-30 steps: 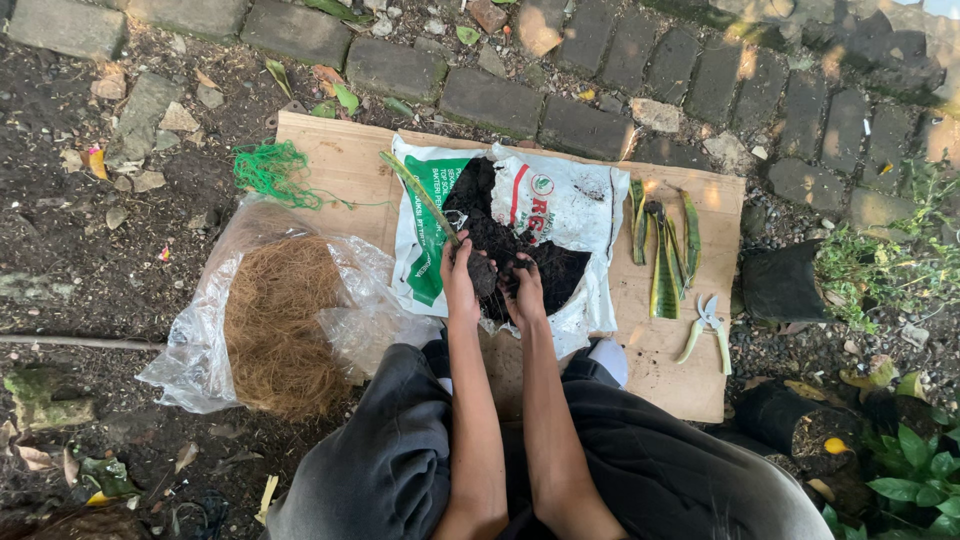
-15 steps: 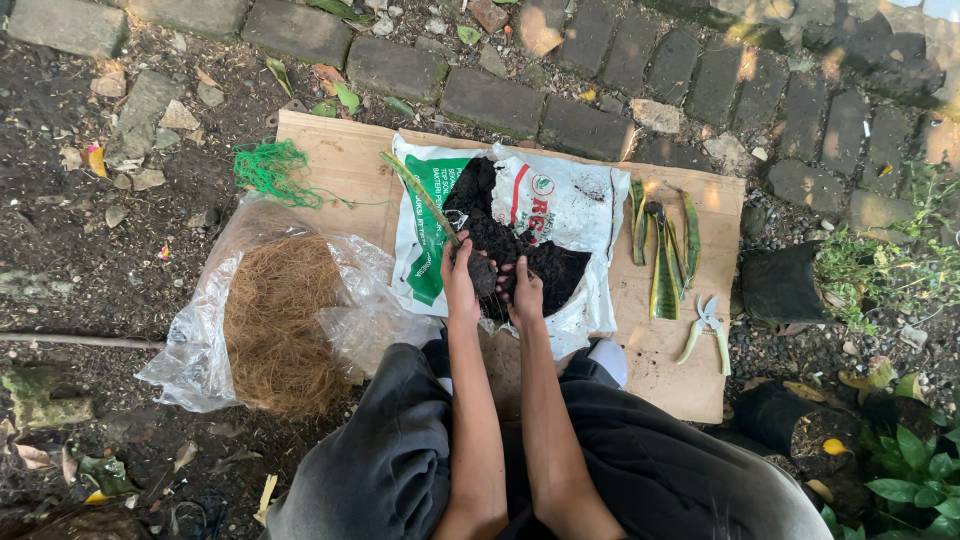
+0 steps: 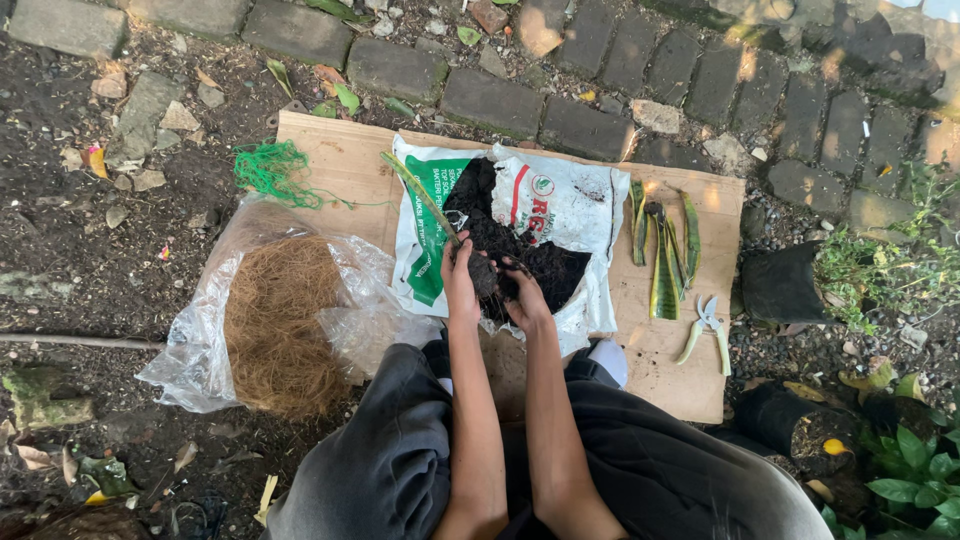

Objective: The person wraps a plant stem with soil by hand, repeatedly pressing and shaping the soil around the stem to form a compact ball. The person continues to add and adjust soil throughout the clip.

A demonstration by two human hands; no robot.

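- We see both hands meet over the torn soil bag (image 3: 560,215), which lies flat on the cardboard sheet (image 3: 340,165), near the middle of its near edge.
- The left hand (image 3: 460,285) cups a dark clump of soil (image 3: 484,272); its fingers are curled narrow around the clump.
- The right hand (image 3: 525,298) presses in from the other side, fingers (image 3: 512,268) bent and partly sunk in the loose soil (image 3: 545,262), so we cannot tell how tightly they close.
- A long green leaf cutting (image 3: 420,195) rises out of the clump. Its long axis runs diagonally, free tip pointing toward the far left corner of the cardboard and base buried at the hands.
- To do this step well, we judge that both palms should squeeze evenly, keeping the clump round and the base of the cutting centred.
- We advise holding the clump over the open bag so that crumbs fall back onto it, not onto the cardboard.
- We advise keeping pressure off the leaf itself; it looks likely to bend.
- More leaf cuttings (image 3: 662,250) lie toward the right edge, lengthwise near to far, with pruning shears (image 3: 708,325) just beside them.
- A clear plastic bag of coconut fibre (image 3: 280,320) overhangs the left edge, and green netting (image 3: 268,170) sits by the far left corner.
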